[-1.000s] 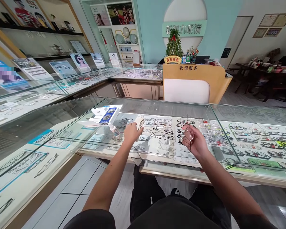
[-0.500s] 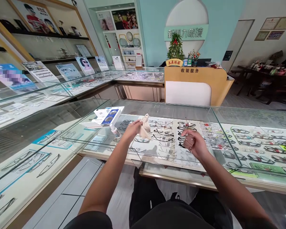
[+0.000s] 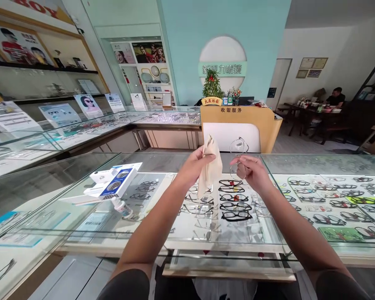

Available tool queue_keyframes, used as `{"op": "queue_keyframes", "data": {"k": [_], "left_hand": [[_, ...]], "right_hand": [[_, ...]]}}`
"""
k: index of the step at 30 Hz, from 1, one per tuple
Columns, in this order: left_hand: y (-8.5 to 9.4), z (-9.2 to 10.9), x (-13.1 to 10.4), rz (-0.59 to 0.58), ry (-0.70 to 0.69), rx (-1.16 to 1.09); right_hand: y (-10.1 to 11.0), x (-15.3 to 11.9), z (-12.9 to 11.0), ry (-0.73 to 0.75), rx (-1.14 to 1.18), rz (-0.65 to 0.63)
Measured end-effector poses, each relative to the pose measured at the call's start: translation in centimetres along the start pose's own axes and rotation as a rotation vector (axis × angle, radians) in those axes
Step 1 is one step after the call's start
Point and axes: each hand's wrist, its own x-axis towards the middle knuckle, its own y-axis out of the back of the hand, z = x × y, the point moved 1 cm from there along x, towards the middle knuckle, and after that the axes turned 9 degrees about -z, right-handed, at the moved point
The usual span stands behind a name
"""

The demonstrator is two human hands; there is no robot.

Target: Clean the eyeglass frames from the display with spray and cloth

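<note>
My left hand (image 3: 193,166) pinches a beige cleaning cloth (image 3: 213,168), which hangs down in folds over the glass counter. In my right hand (image 3: 252,170) is a pair of thin wire-rimmed eyeglasses (image 3: 238,146), turned on end so one round lens stands above my fingers and the other below. The cloth and the eyeglasses are close together but apart. Below them, under the glass, lie several dark-framed glasses (image 3: 236,207) in a column. A small white bottle (image 3: 122,207) stands tilted in view on the counter to the left, beside a blue-and-white box (image 3: 117,183).
The glass display counter (image 3: 162,162) runs across in front of me, with more frames (image 3: 329,218) inside at right. An open drawer (image 3: 228,271) juts out towards me. Behind stands a wooden cashier desk (image 3: 237,121). A person (image 3: 336,99) sits at a far table.
Both hands have risen and come closer together, bringing the cloth and the eyeglasses up above the counter. The eyeglasses now stand upright. My view has tilted up and shifted right.
</note>
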Motion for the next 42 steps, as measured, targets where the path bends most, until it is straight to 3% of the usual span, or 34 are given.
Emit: {"op": "queue_keyframes", "data": {"k": [5, 9, 12, 16, 22, 24, 30, 35, 42], "left_hand": [[-0.5, 0.2, 3.6, 0.036, -0.132, 0.23], [-0.4, 0.0, 5.0, 0.059, -0.21, 0.495], [-0.3, 0.1, 5.1, 0.054, -0.229, 0.6], [0.1, 0.6, 4.6, 0.16, -0.26, 0.702], [0.9, 1.6, 3.7, 0.303, -0.429, 0.898], [1.2, 1.6, 3.7, 0.343, -0.418, 0.94], [1.5, 1.0, 4.2, 0.377, -0.249, 0.883], [1.6, 1.3, 4.0, 0.417, -0.213, 0.832], [2.1, 1.5, 4.0, 0.308, -0.16, 0.658]], "right_hand": [[1.4, 2.4, -1.7, 0.081, -0.088, -0.019], [1.8, 3.7, -1.7, 0.09, -0.158, -0.019], [1.9, 4.1, -1.6, 0.055, -0.18, -0.031], [2.3, 4.0, -1.0, 0.005, -0.199, -0.071], [2.7, 3.9, -0.2, -0.046, -0.24, -0.09], [2.6, 4.0, 0.0, -0.064, -0.255, -0.102], [2.1, 4.0, 0.3, -0.099, -0.269, -0.149], [1.7, 4.0, 0.5, -0.11, -0.258, -0.176], [0.8, 4.4, 1.6, -0.169, -0.206, -0.23]]}}
